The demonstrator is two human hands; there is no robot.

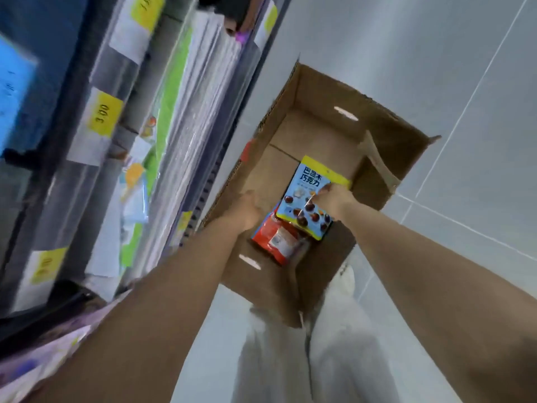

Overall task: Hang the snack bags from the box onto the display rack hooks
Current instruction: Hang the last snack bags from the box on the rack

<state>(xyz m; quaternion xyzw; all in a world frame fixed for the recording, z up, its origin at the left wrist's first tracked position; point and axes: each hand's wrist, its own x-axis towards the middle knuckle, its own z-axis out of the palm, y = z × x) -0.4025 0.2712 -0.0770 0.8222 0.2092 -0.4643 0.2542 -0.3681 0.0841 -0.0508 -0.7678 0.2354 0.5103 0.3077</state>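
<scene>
From the head view, we are looking down along both bare arms into an open cardboard box (319, 91) standing on the pale tiled floor (436, 68). Two bags are lying at the near end of the box: a blue snack bag (303, 199) on top, and a red snack bag (276, 241) partly tucked under its near edge.

Our right hand (334, 199) is reaching into the box and pinching the blue snack bag at its right-hand edge, fingers curled over the face of the pack. Our left hand (247, 212) is hanging just beside the red snack bag, close to the box's left wall. Its fingers are looking curled, but we are seeing only the back of it, so we cannot tell whether it is holding anything.

The relation that matters is how the blue snack bag is lying. Its long axis is running away from us along the box, with the yellow header strip (325, 171) at the far end. The right hand is therefore gripping the side, just short of that strip. The display rack (122, 146) is rising to the left of the box, carrying yellow price tags (104, 114) and rows of hanging packs, though blur is hiding the hooks themselves. We are judging that the bag will need lifting out and swinging leftward, header turned uppermost, before any hook can take it.
</scene>
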